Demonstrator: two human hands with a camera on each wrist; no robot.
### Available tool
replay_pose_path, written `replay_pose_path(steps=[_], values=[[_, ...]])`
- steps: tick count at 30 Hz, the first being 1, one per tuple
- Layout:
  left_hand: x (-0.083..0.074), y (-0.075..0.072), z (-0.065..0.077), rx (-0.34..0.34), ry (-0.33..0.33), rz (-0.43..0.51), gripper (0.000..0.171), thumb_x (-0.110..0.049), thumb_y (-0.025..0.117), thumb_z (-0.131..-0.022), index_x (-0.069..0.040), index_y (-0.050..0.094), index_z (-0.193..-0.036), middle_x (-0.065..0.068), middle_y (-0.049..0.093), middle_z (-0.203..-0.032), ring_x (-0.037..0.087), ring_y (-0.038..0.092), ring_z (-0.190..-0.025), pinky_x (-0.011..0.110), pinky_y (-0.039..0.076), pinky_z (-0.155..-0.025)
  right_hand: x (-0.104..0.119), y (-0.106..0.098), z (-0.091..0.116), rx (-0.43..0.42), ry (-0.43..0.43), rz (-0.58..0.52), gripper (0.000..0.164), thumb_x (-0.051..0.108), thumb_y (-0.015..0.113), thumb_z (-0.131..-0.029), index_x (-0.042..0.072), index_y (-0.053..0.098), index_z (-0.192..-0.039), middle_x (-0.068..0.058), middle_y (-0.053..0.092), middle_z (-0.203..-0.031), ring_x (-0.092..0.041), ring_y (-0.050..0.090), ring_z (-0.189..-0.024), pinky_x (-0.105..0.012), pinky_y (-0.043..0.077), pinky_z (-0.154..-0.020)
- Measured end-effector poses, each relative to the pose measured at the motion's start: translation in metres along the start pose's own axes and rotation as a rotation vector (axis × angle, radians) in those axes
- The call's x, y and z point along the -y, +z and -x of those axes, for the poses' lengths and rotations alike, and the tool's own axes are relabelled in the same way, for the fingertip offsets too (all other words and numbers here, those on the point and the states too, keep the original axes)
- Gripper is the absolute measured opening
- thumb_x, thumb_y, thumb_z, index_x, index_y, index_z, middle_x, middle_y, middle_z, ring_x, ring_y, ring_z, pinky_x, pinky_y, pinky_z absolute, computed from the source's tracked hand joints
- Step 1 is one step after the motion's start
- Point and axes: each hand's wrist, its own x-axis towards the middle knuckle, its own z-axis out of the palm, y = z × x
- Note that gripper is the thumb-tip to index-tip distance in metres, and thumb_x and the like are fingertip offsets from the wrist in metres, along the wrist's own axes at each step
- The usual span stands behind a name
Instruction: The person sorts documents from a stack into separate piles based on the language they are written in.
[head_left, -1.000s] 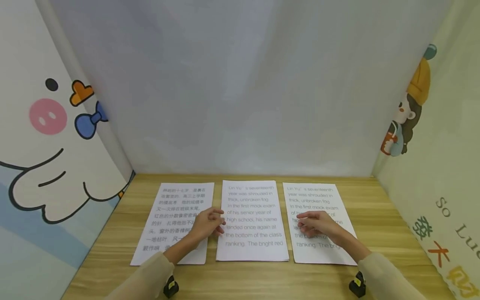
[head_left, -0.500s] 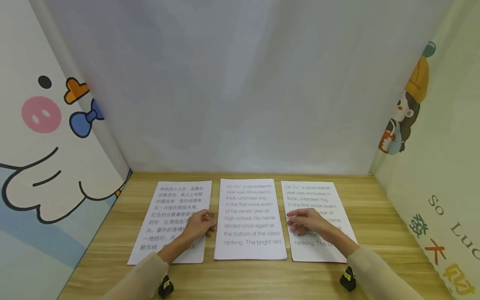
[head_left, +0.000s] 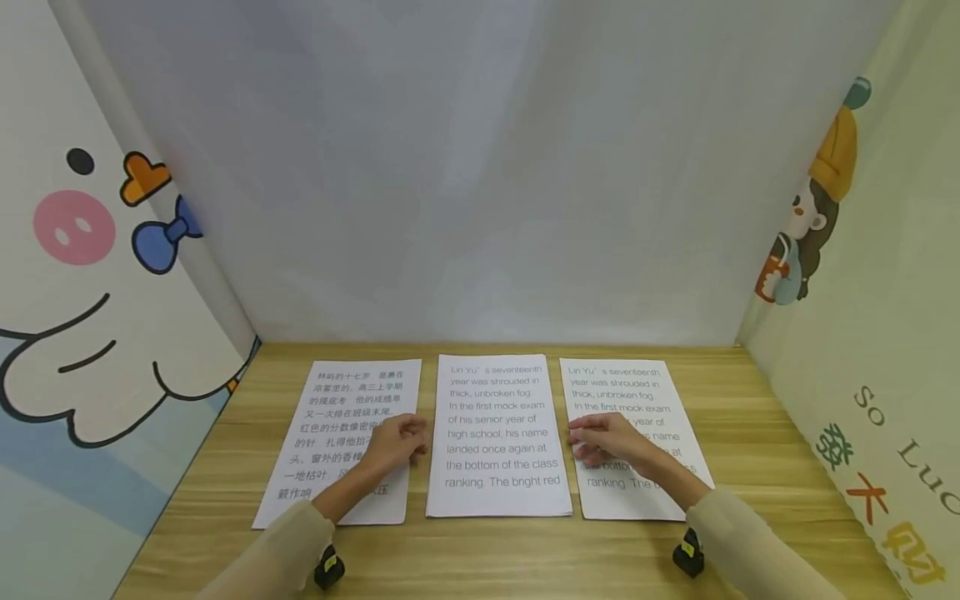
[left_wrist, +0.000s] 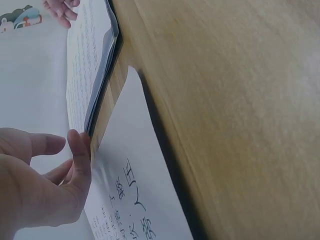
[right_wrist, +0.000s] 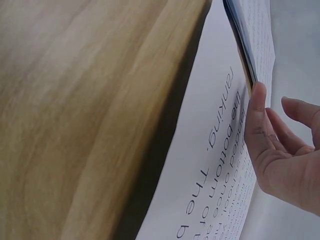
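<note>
Three white paper piles lie side by side: a left sheet (head_left: 345,400) with printed Chinese text, a middle stack of paper (head_left: 498,496) and a right sheet (head_left: 637,504), both with printed English text. My left hand (head_left: 393,443) hovers over the left sheet's right edge, fingers loosely bent and fingertips beside the gap to the middle stack. Over the right sheet's left edge is my right hand (head_left: 611,437), fingers loosely curved. Nothing is between the fingers (left_wrist: 80,165) of the left hand or the fingers (right_wrist: 256,117) of the right in the wrist views.
The papers lie on a wood-grain table (head_left: 495,558). A pale curtain-like backdrop (head_left: 465,183) rises behind it, with cartoon-printed panels (head_left: 75,229) on the left and on the right. A small black device (head_left: 328,568) shows under each wrist.
My left hand has drawn left off the middle stack's edge. The right hand has shifted left to the right sheet's edge. The papers keep their arrangement while the head view shifts slightly.
</note>
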Motion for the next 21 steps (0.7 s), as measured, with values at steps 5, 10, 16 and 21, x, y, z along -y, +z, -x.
replay_pose_path(steps=[5,10,16,21], values=[[0.0003,0.0,-0.0021,0.051,-0.014,-0.016,0.037,-0.005,0.06,-0.095,0.006,0.062,-0.131,0.011,0.07,-0.086,0.014,0.066,-0.069,0.026,0.06,-0.062,0.0002,0.0022,-0.0021,-0.004,0.007,0.0,0.041,0.014,0.057,-0.103,-0.011,0.055,-0.136,-0.014,0.073,-0.114,-0.015,0.074,-0.087,-0.029,0.065,-0.078],[0.0008,0.0043,-0.003,0.065,-0.008,-0.022,0.034,-0.003,0.061,-0.095,0.007,0.064,-0.128,0.01,0.07,-0.082,0.013,0.066,-0.066,0.025,0.06,-0.06,0.0017,0.0064,-0.0039,0.001,0.004,0.0,0.042,0.015,0.059,-0.102,-0.011,0.056,-0.135,-0.014,0.074,-0.11,-0.016,0.074,-0.087,-0.029,0.065,-0.078],[-0.0011,0.0077,-0.003,0.047,0.001,-0.035,0.031,-0.003,0.062,-0.095,0.005,0.067,-0.125,0.008,0.07,-0.081,0.013,0.065,-0.065,0.025,0.059,-0.059,0.0028,0.0089,-0.0041,-0.004,0.006,0.023,0.04,0.017,0.06,-0.103,-0.01,0.059,-0.133,-0.013,0.074,-0.105,-0.015,0.073,-0.085,-0.028,0.064,-0.076],[-0.003,0.0079,-0.0015,0.041,0.017,-0.04,0.031,-0.003,0.06,-0.095,0.004,0.067,-0.125,0.008,0.069,-0.077,0.014,0.064,-0.065,0.025,0.057,-0.057,0.003,0.0096,-0.0026,-0.005,0.005,0.048,0.038,0.017,0.059,-0.103,-0.009,0.061,-0.131,-0.011,0.074,-0.1,-0.014,0.072,-0.083,-0.027,0.064,-0.074]])
